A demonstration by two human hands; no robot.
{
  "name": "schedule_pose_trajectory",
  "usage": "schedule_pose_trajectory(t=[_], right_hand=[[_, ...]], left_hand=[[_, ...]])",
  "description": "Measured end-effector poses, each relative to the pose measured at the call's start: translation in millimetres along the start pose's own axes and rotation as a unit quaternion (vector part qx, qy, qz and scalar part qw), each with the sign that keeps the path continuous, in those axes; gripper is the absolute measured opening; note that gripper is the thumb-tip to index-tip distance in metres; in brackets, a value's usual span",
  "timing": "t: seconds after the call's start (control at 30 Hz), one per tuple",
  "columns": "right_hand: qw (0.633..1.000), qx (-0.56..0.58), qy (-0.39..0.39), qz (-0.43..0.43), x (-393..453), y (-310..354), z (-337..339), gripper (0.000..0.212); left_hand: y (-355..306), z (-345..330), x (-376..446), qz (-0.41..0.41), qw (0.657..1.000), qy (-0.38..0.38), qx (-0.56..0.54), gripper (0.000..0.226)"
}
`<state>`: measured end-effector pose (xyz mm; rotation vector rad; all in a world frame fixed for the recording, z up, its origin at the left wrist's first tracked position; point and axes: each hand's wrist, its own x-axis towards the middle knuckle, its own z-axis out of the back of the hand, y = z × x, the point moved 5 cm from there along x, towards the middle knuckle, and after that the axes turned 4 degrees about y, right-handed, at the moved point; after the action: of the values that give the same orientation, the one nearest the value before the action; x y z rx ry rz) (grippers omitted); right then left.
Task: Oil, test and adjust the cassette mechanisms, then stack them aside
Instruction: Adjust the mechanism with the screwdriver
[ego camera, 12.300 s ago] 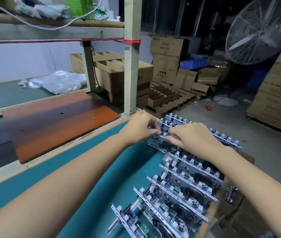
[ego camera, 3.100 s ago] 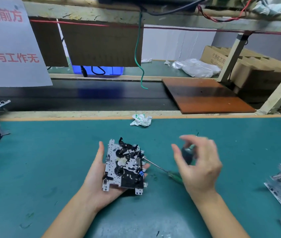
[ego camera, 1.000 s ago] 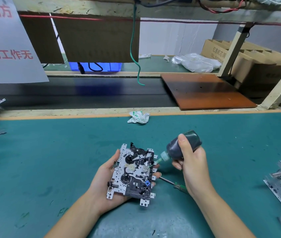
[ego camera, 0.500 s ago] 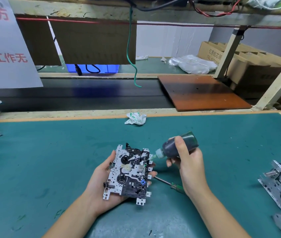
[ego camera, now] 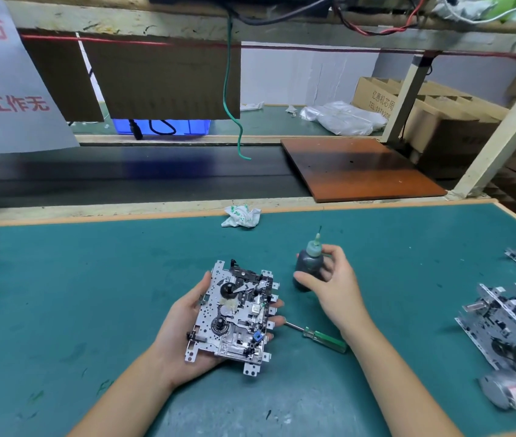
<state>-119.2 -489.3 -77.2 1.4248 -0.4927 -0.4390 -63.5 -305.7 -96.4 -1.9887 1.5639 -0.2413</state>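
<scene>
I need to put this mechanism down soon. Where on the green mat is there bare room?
Widest free patch: the green mat left of the left hand, up to the crumpled white wrapper. Another lies between the right hand and the stacked metal mechanisms. Crowded: around the dark oil bottle and green-handled screwdriver.

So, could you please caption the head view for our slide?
Left hand cradles a cassette mechanism while right hand holds the oil bottle upright.

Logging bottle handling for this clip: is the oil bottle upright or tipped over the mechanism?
Upright. The oil bottle stands nozzle-up beside the cassette mechanism, gripped by the right hand, its tip pointing away from the mechanism.
</scene>
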Motion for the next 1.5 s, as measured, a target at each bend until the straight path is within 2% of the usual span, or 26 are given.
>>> schedule_pose_trajectory(t=[0.07,0.13,0.17,0.2,0.27,0.33,0.4,0.5,0.57,0.67,0.7,0.73,0.77,0.83,0.87,0.9,0.93,0.97,1.17,1.23,1.37,1.43,1.5], right_hand=[[0.999,-0.032,-0.027,0.006,-5.8,4.1,0.1,0.043],[0.977,-0.097,-0.142,0.124,-22.5,27.0,13.5,0.041],[0.954,-0.143,-0.17,0.201,-34.3,41.0,17.2,0.037],[0.934,-0.202,-0.146,0.256,-45.0,51.2,15.2,0.03],[0.884,-0.367,0.0,0.288,-62.2,53.4,-2.6,0.024],[0.815,-0.49,0.129,0.28,-77.1,39.8,-16.6,0.047],[0.791,-0.515,0.188,0.271,-86.8,33.3,-19.8,0.062],[0.757,-0.552,0.186,0.294,-90.5,29.9,-15.0,0.068],[0.744,-0.567,0.161,0.314,-90.8,28.2,-12.3,0.059],[0.75,-0.564,0.128,0.321,-93.4,27.5,-12.4,0.05],[0.756,-0.559,0.123,0.318,-94.4,26.7,-13.0,0.049],[0.762,-0.554,0.118,0.313,-95.3,25.6,-13.2,0.048],[0.766,-0.55,0.112,0.312,-96.0,24.0,-13.0,0.048],[0.766,-0.549,0.1,0.319,-98.0,20.7,-13.3,0.047],[0.764,-0.55,0.097,0.322,-99.0,19.1,-13.9,0.047],[0.763,-0.551,0.095,0.324,-99.5,18.2,-14.6,0.046],[0.763,-0.552,0.093,0.323,-99.7,18.1,-15.5,0.046],[0.761,-0.554,0.092,0.324,-99.8,18.3,-16.5,0.045],[0.74,-0.565,0.077,0.356,-101.5,19.9,-17.6,0.046],[0.74,-0.566,0.07,0.358,-103.0,19.1,-16.9,0.046],[0.764,-0.536,0.078,0.35,-103.7,17.4,-17.7,0.045],[0.781,-0.512,0.092,0.345,-105.0,16.5,-16.7,0.048],[0.781,-0.509,0.088,0.35,-106.9,16.3,-15.6,0.049]], left_hand=[[0.6,-1.3,-0.9,0.024,1.0,0.004,0.02,0.069],[2.4,-1.7,-4.5,0.066,0.996,0.014,0.05,0.07],[2.9,-2.0,-7.2,0.086,0.994,0.021,0.062,0.07],[3.1,-1.4,-9.7,0.103,0.992,0.024,0.072,0.07],[3.3,2.7,-14.1,0.131,0.987,0.012,0.097,0.069],[2.6,5.4,-15.6,0.153,0.979,-0.006,0.133,0.063],[2.2,2.4,-14.8,0.189,0.968,-0.012,0.164,0.062],[-2.9,-3.9,-11.4,0.223,0.952,-0.03,0.208,0.064],[-9.3,-2.7,-7.5,0.237,0.936,-0.072,0.25,0.072],[-26.9,-3.7,-14.3,0.21,0.879,-0.129,0.409,0.083],[-33.5,-8.5,-20.6,0.173,0.855,-0.141,0.468,0.081],[-39.5,-10.9,-29.2,0.127,0.816,-0.169,0.539,0.079],[-46.4,-12.1,-40.6,0.087,0.741,-0.219,0.629,0.081],[-50.5,-10.5,-71.1,0.04,0.503,-0.319,0.802,0.09],[-43.3,-11.6,-84.2,0.026,0.433,-0.335,0.836,0.089],[-31.6,-12.6,-92.6,0.019,0.428,-0.327,0.842,0.084],[-18.5,-13.3,-96.6,0.02,0.449,-0.305,0.84,0.079],[-6.2,-13.0,-97.0,0.022,0.454,-0.284,0.844,0.074],[14.8,-25.6,-89.2,-0.147,0.388,-0.286,0.864,0.063],[17.1,-24.8,-86.8,-0.174,0.379,-0.297,0.859,0.062],[15.7,-27.7,-84.9,-0.223,0.374,-0.333,0.836,0.058],[14.3,-24.9,-85.9,-0.233,0.383,-0.344,0.825,0.059],[12.9,-20.8,-86.6,-0.241,0.388,-0.337,0.823,0.06]])
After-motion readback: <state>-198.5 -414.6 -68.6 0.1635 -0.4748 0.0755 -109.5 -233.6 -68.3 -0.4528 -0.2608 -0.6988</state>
